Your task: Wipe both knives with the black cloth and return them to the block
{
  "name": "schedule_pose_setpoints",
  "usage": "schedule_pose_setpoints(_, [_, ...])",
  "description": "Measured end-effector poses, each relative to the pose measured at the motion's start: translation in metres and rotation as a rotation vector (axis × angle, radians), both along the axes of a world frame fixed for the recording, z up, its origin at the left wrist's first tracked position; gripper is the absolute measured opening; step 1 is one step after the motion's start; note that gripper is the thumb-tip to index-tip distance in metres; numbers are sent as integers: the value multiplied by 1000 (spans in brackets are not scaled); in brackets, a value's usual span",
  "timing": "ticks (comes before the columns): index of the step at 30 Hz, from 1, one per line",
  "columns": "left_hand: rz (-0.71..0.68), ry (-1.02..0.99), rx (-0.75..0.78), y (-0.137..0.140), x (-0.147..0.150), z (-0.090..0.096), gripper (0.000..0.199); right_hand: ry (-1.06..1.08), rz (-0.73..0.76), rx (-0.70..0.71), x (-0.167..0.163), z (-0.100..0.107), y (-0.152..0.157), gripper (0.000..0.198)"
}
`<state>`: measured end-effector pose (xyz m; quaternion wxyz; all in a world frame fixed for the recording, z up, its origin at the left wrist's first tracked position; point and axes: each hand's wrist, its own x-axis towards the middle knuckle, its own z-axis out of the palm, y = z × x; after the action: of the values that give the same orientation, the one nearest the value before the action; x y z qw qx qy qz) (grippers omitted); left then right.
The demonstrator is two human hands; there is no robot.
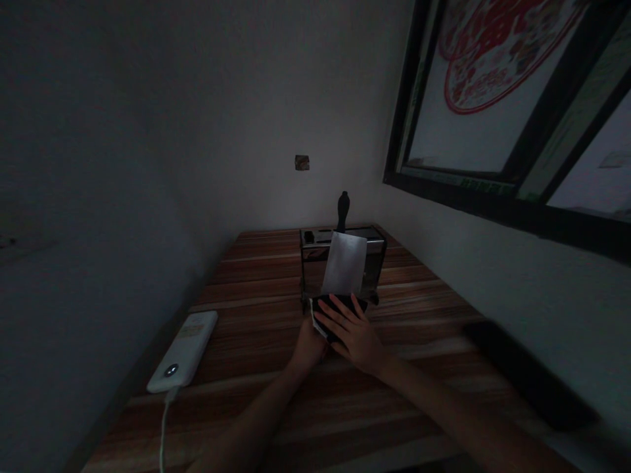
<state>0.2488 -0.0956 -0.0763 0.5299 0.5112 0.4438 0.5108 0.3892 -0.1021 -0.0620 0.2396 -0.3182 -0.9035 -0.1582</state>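
Note:
A broad, pale rectangular blade [345, 263], like a cleaver's, stands tilted upward in front of me. A black cloth [363, 305] with a whitish edge covers its lower part. My right hand [357, 335] lies over the cloth with its fingers spread, holding it against the blade. Under the cloth, my left hand [308, 341] is closed at the blade's lower end; the handle is hidden. Just behind the blade is a shiny metal knife holder [313, 272] with dark edges. A black knife handle [344, 209] sticks up from its slotted top.
On the left of the wood-grain table [256, 276] lies a white power bank [190, 348] with a white cable [163, 427]. A long dark object [530, 374] lies at the right edge by the wall. A dark-framed window [458, 177] is above it. The room is dim.

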Motion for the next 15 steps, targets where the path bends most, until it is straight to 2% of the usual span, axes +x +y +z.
schedule_pose_setpoints(4, [9, 26, 97, 0, -2, 2, 21, -6, 3, -4, 0, -1, -1, 57])
schedule_pose_setpoints(7, [-9, 37, 110, 3, -3, -5, 19, -29, -5, -13, 0, 1, 1, 58])
schedule_pose_setpoints(11, [-28, 64, -1, 7, -2, -18, 12, -36, -26, -5, 0, 4, 5, 58])
schedule_pose_setpoints(15, [2, 43, -69, 7, -1, -17, 17, -3, -77, 11, 0, 12, 14, 56])
